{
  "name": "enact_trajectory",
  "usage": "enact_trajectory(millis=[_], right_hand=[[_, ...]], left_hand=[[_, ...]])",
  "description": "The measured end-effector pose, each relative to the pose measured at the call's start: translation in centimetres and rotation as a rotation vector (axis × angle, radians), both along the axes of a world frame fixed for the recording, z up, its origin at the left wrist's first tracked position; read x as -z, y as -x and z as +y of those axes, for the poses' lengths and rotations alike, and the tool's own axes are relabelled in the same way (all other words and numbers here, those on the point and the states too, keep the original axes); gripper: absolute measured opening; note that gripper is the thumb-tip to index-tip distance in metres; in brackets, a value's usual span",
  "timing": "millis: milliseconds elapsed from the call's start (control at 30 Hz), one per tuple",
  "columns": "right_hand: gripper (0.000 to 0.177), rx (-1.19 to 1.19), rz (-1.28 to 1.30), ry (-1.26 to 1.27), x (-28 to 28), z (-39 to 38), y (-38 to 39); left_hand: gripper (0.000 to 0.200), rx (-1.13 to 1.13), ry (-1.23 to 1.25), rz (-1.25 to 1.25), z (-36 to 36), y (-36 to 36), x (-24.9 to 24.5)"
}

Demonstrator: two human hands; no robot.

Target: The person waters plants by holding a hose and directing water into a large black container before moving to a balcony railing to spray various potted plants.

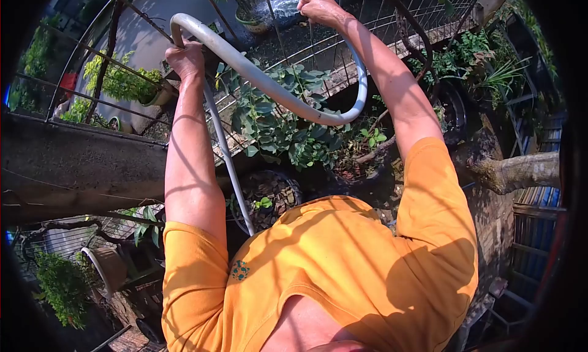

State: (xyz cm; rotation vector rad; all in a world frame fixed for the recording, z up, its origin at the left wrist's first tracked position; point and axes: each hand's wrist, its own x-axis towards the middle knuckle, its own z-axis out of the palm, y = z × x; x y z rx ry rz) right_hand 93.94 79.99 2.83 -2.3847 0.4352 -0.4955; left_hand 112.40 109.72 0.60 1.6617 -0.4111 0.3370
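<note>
A pale grey garden hose (257,76) hangs in a wide loop between my two outstretched hands. My left hand (184,59) is closed around it at the upper left, and a straight length of hose drops below that hand toward my body. At the top, my right hand (321,9) is closed on the hose's other end, held beyond the metal fence. From there, water (283,4) sprays to the left, near a potted plant (251,21). The hose's tip is hidden in my fingers.
Thin bars of a metal fence (343,55) run across the upper view. Leafy plants (275,107) grow below the loop. A thick branch (520,170) juts in at the right. Another potted plant (160,93) stands left, above a dark concrete ledge (79,168).
</note>
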Motion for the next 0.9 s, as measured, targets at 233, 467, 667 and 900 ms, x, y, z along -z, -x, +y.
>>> enact_trajectory(millis=[233,467,667,900], right_hand=[[0.014,0.058,0.002,0.088,0.9,-0.8,-0.6],[0.026,0.001,0.064,0.169,-0.8,1.6,1.1],[0.025,-0.035,0.096,0.213,-1.3,1.5,0.0],[0.025,-0.036,0.130,0.217,-2.3,2.4,0.4]], left_hand=[[0.018,-0.407,-0.370,-0.223,-1.4,3.0,-2.0],[0.032,-0.433,-0.406,-0.278,-1.6,4.6,-2.8],[0.040,-0.333,-0.332,-0.275,-1.6,3.8,-1.8],[0.027,-0.458,-0.313,-0.331,-2.2,3.8,-1.5]])
